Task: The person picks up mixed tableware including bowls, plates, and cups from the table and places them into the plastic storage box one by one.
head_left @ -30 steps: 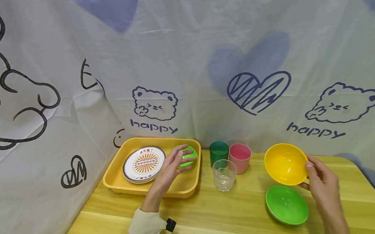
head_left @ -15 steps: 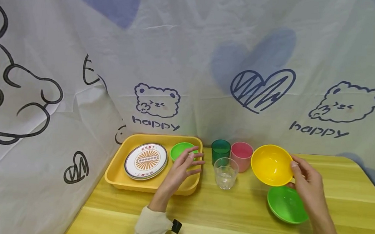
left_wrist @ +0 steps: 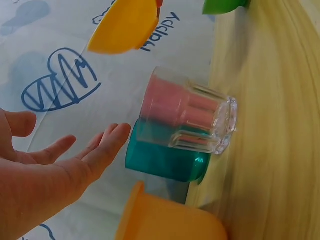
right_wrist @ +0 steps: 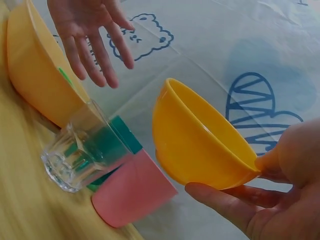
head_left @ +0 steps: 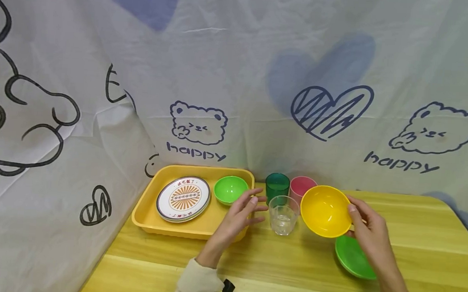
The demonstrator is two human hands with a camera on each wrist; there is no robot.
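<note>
A yellow bowl [head_left: 326, 212] is held up off the table by my right hand [head_left: 369, 230], thumb at its rim and fingers beneath, as the right wrist view shows. My left hand [head_left: 239, 215] holds nothing; its fingers are spread over the right edge of a yellow tray [head_left: 172, 232]. Close to those fingertips stands a clear glass [head_left: 283, 218]. Behind it are a green cup [head_left: 276, 187] and a pink cup [head_left: 301, 186], the latter partly covered by the bowl. Below my right hand lies a green dish [head_left: 353, 258], partly hidden.
Inside the tray, stacked white plates [head_left: 184, 199] with an orange print lie at the left and a green bowl [head_left: 230, 189] sits at the right. A printed cloth [head_left: 238, 75] hangs behind and left of the wooden table [head_left: 290, 274].
My right hand has carried the yellow bowl leftward, from above the green dish toward the cups. My left hand has shifted right, uncovering the green bowl in the tray.
</note>
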